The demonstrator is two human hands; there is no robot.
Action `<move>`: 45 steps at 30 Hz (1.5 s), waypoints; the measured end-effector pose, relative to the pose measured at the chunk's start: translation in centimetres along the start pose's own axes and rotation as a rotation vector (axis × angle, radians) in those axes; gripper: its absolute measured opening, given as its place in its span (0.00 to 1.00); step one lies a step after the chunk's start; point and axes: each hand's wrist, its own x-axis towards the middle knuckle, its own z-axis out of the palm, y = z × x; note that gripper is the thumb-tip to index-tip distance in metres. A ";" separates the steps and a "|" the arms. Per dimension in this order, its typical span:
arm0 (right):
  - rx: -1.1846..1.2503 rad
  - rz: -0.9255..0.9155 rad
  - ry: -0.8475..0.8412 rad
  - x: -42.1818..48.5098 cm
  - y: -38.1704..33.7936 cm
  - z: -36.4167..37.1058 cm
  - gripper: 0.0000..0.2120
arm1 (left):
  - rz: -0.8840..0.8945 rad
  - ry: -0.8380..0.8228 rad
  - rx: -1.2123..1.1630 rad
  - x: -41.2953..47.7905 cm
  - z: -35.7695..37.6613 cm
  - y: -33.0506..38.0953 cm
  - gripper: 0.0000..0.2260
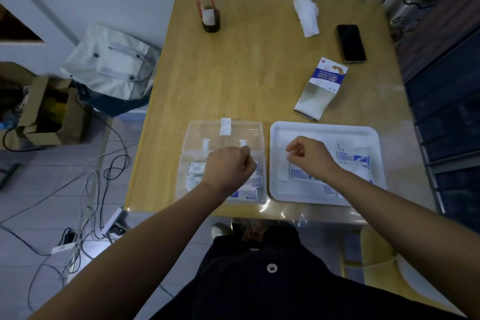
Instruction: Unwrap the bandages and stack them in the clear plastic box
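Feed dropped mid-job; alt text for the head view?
Both hands are curled above a table: left hand over the clear plastic box of wrapped bandages, right hand over the white tray holding more. Whether either holds anything is unclear.

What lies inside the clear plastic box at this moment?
Small white-and-blue bandage packets lie in the clear plastic box, along its left and right sides. The left hand hangs above the middle and covers it, so the count and the stack cannot be seen.

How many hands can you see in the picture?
2. The left hand is curled above the clear plastic box. The right hand is curled above the white tray. Neither is hidden, though what their fingers hold is unclear.
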 end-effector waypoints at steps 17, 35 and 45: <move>-0.296 0.181 0.038 -0.6 10.2 0.9 0.25 | 0.152 -0.392 0.199 7.3 9.7 10.7 0.17; -0.012 0.065 0.138 -0.7 12.0 -2.9 0.08 | 0.265 -0.490 -0.009 8.6 8.6 10.4 0.04; -0.029 0.104 0.200 -1.5 15.6 -5.0 0.09 | 0.598 -0.453 0.339 10.7 10.4 14.7 0.06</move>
